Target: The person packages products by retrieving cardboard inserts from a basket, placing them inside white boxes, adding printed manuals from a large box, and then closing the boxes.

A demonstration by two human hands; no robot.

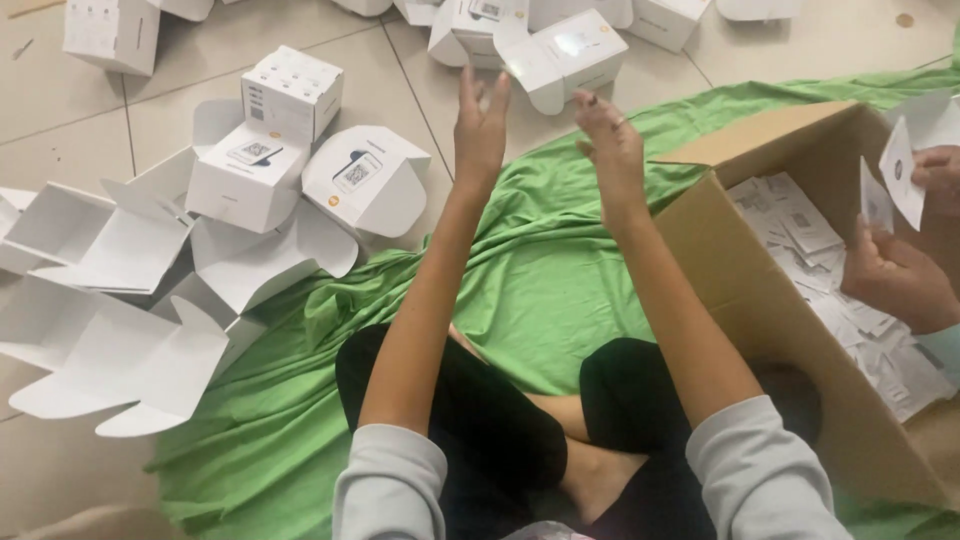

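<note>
I sit cross-legged on a green cloth (pixel 540 290) with both arms stretched forward. My left hand (pixel 480 125) is raised with its fingers spread, fingertips just under the flap of a small white carton (pixel 565 55). My right hand (pixel 612 150) is beside it, fingers loosely apart and holding nothing, a little below and to the right of that carton. The carton lies tilted among other white cartons on the tiled floor; I cannot tell whether my left fingertips touch it.
Several folded and unfolded white cartons (pixel 250 175) are piled on the floor at left and along the top. An open cardboard box (pixel 760 320) with paper slips stands at right. Another person's hands (pixel 900 275) hold white cards (pixel 898 170) over it.
</note>
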